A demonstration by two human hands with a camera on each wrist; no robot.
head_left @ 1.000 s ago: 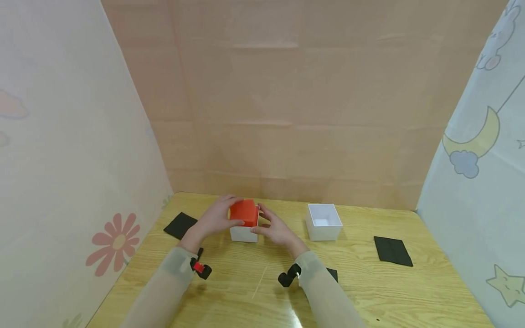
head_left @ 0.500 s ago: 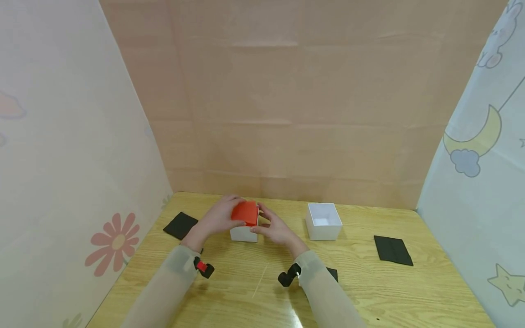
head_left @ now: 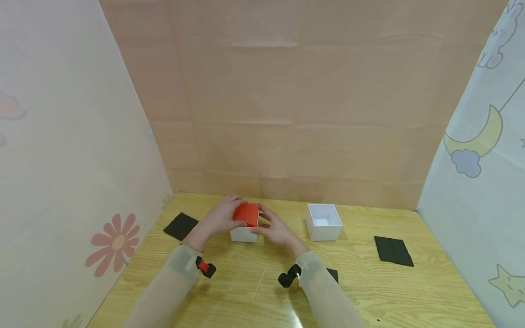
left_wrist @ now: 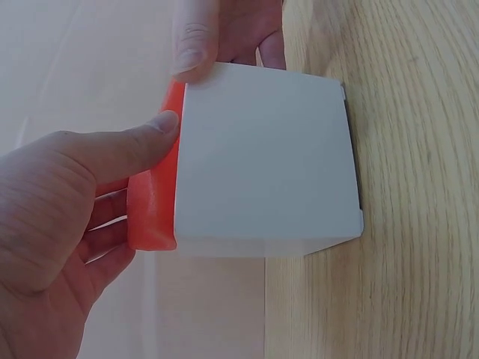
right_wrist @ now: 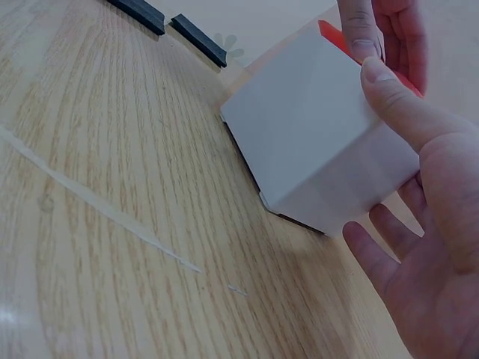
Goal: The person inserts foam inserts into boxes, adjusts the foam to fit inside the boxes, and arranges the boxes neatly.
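Note:
A white square box [head_left: 244, 235] stands on the table, with a red square block-like piece [head_left: 246, 214] set into its open top. My left hand [head_left: 219, 217] holds the red piece from the left, thumb on the near side and fingers behind. In the left wrist view, a band of the red piece [left_wrist: 153, 209] still sticks out past the rim of the white box [left_wrist: 269, 149]. My right hand [head_left: 280, 229] steadies the box at its right side, thumb at the near top edge, as the right wrist view also shows. The inside of this box is hidden.
A second white box [head_left: 324, 232], open at the top, stands to the right. Black square pads lie about: one pad [head_left: 181, 226] at the left, another pad [head_left: 393, 250] at the far right, a third pad [head_left: 332, 274] partly under my right forearm. Paper-covered walls [head_left: 262, 114] enclose the table.
The red piece has sunk lower into the white box and sits more level, my left hand moving slightly right with it. My right hand and the boxes have stayed in place.

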